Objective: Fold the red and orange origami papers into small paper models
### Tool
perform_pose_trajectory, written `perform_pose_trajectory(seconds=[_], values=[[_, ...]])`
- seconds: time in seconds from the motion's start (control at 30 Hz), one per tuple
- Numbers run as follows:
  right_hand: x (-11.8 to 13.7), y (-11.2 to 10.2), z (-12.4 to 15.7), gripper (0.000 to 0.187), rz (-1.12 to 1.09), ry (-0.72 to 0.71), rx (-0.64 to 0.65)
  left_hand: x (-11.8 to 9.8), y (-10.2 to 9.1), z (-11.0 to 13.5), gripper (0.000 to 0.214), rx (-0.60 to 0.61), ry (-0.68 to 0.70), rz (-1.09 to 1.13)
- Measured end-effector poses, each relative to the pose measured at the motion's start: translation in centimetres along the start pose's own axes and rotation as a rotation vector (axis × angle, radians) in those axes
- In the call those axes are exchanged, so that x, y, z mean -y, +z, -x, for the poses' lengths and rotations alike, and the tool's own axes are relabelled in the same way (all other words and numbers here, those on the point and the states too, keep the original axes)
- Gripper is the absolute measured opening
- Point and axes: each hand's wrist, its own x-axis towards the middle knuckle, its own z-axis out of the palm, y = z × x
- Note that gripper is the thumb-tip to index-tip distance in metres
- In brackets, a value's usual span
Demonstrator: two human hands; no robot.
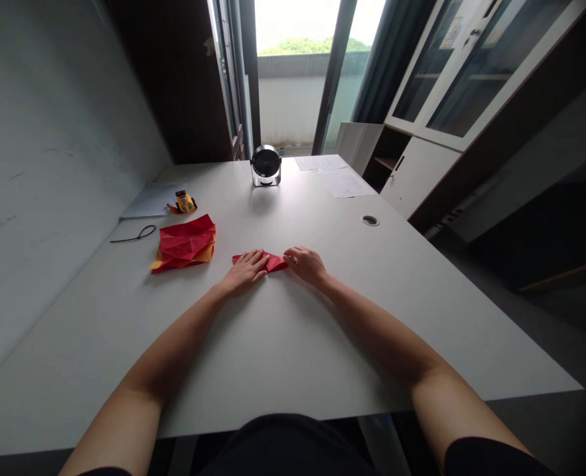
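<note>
The grip of the left hand [246,270] is flattened, palm down, its fingers laid across a folded piece of red paper [275,263] rather than wrapped around it. The grip of the right hand [306,263] is curled, its fingertips touching the paper's right end (whether they pinch it, I cannot tell at this size). The folded paper lies flat on the white table [283,357], near its middle, partly covered by the left hand, with its red surface showing between the two hands.

To the left of the left hand, a little apart from it, lies a bundle of creased paper [187,242], red on top with yellow-orange showing along the lower edge. Just beside that bundle, toward the wall [65,185], a thin black strap [137,235] ends in a loop. Behind them sits a small yellow object [184,201] with dark and orange parts (too small to name), next to pale sheets [148,201] near the wall.

At the far end stands a round black device [265,164] in a metal bracket. More white sheets [347,182] lie to its right, and nearer, a round cable hole [370,220] pierces the tabletop. Beyond the table are a glass door [347,79] and a white cabinet [419,172].
</note>
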Motion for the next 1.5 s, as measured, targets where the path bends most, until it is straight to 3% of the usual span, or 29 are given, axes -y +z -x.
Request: perform_pose_trajectory(seconds=[0.13,0.43,0.57,0.73,1.03,1.27,1.5], values=[[0.4,0.0,-0.1,0.019,-0.108,0.083,0.048,-0.9,0.1,0.1,0.063,0.034,0.091,0.017],[0.7,0.2,-0.2,0.05,-0.164,0.179,0.21,-1.8,0.1,0.2,0.056,-0.081,0.135,0.125],[0.7,0.5,-0.2,0.048,-0.137,0.151,0.257,-2.1,-0.3,0.3,0.053,-0.18,0.07,0.163],[0.7,0.4,-0.3,0.02,-0.248,0.137,0.232,-1.4,-0.7,0.0,0.052,-0.403,-0.148,0.202],[-0.4,1.5,-0.5,0.024,-0.723,0.129,0.029,0.4,-1.0,0.0,0.047,-0.699,-0.366,0.778],[-0.2,1.7,-0.5,0.027,-0.922,0.168,0.002,0.5,-0.7,-0.5,0.06,-0.659,-0.33,1.305],[-0.1,1.2,-0.5,0.031,-0.974,0.187,0.007,0.7,-0.7,-0.6,0.057,-0.647,-0.334,1.479]])
